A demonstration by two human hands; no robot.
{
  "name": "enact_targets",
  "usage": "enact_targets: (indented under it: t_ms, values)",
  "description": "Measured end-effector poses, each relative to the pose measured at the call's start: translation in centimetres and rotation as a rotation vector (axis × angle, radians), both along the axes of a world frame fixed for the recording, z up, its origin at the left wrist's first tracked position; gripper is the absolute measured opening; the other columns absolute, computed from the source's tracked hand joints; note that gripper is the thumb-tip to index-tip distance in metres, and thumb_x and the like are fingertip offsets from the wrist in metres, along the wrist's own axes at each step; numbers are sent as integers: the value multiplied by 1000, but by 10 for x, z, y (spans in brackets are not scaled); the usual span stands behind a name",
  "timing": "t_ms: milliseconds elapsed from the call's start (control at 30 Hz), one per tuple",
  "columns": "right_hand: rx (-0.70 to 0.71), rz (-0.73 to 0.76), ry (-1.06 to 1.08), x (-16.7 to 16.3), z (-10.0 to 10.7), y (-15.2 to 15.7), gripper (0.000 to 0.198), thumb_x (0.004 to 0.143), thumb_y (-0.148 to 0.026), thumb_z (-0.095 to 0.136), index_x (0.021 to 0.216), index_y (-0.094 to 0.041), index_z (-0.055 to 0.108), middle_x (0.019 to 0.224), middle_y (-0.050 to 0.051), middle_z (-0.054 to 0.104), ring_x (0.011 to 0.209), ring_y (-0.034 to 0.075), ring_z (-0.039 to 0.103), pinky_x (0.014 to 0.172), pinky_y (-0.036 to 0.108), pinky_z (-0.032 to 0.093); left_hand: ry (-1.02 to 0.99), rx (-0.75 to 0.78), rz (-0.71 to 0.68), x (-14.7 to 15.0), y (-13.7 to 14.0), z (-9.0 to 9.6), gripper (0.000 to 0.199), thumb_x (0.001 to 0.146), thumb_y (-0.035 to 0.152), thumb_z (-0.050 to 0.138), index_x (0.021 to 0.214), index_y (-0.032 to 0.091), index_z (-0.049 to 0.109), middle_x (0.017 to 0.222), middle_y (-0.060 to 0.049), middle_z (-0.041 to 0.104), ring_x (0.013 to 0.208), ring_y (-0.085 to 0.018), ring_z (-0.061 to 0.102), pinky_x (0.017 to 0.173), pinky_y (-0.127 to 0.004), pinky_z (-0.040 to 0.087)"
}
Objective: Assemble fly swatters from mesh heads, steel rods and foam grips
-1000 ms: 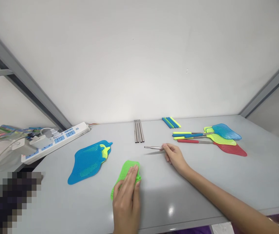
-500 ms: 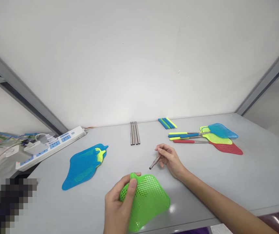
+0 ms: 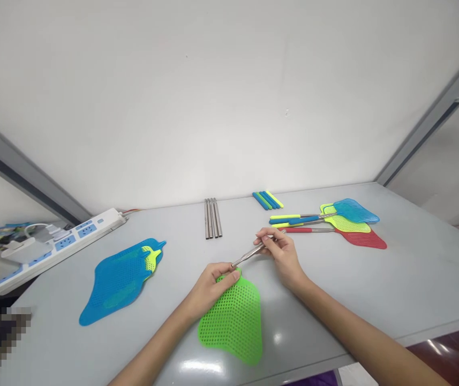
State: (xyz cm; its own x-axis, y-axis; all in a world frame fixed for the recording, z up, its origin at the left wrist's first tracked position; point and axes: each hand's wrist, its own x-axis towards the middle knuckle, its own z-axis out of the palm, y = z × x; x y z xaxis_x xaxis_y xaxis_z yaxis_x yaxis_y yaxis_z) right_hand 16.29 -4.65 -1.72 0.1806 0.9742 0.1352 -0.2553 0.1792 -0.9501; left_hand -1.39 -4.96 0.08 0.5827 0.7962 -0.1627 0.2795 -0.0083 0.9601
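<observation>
Pinching the neck end of a green swatter head (image 3: 233,324), left hand (image 3: 213,287) has thumb and fingers closed on it; the mesh spreads toward the near edge of the desk (image 3: 414,279). Right hand (image 3: 280,253) grips a metal rod (image 3: 249,254), fingers closed around it, rod slanting down to the left hand's fingertips. Rod tip is right by the green neck; can't tell if it's inside. White power strip (image 3: 106,219) at left, plugs (image 3: 28,249) in some of its sockets. Blue swatter head (image 3: 120,279) lies between strip and left hand, a yellow swatter head (image 3: 151,260) partly under it. Four loose rods (image 3: 213,220) side by side near the wall; blue, green and yellow handles (image 3: 267,200) to their right. Swatters with handles (image 3: 355,225) overlap at far right, blades blue, yellow, red.
</observation>
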Motion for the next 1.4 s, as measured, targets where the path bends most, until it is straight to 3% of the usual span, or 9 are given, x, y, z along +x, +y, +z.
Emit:
enact_targets:
  t_ms: [167,400,667,1033,1400]
  values:
    - [25,-119,-23,8,0,4,9,70,-27,52,73,-20,57,79,1,51,71,13,55,56,23,47,20,16,-39,-6,-3,2,28,78,38,42,64,14,51,58,3,44,55,-9,43,51,-20,33]
    - [-16,-100,-1,6,-5,5,8,69,-25,53,70,-19,57,71,1,51,64,12,52,55,25,46,-12,18,-30,-5,-5,0,27,78,36,42,64,15,50,59,3,43,57,-9,43,52,-20,33]
    - [-18,-112,-62,7,-8,5,10,70,-26,51,70,-19,57,74,2,51,66,13,52,55,24,46,-75,5,77,-3,-5,-2,28,79,36,40,62,15,45,57,4,36,53,-8,37,49,-18,30]
    - [-34,-121,-101,6,-6,4,11,70,-29,51,70,-19,56,78,3,49,67,13,52,55,25,48,-23,86,72,-1,-5,-1,29,75,40,45,65,15,56,62,1,51,59,-11,46,57,-22,37]
    - [17,-141,-95,11,-7,4,8,70,-26,51,71,-19,56,76,3,48,66,13,51,56,25,46,33,92,76,-1,-5,-2,31,74,42,46,59,15,52,56,3,46,55,-10,44,52,-20,36]
